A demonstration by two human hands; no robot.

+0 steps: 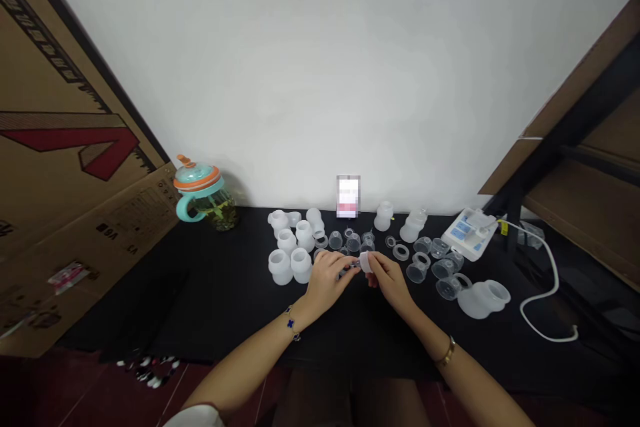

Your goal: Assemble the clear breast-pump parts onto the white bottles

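Note:
My left hand and my right hand meet over the front middle of the black table. Between the thumb and fingers of my right hand is a small white ring-like cap. My left fingers pinch something small and dark or clear against the side of that cap; its kind is hard to make out. To the left of my left hand stand several squat, translucent white bottles. Small clear cups and rings lie just beyond my hands. More clear cups and a flat ring sit to the right.
A lit phone leans against the white wall. A teapot-like jug stands back left beside a large cardboard box. At right are a white device with a cable, and a larger bottle lying tilted.

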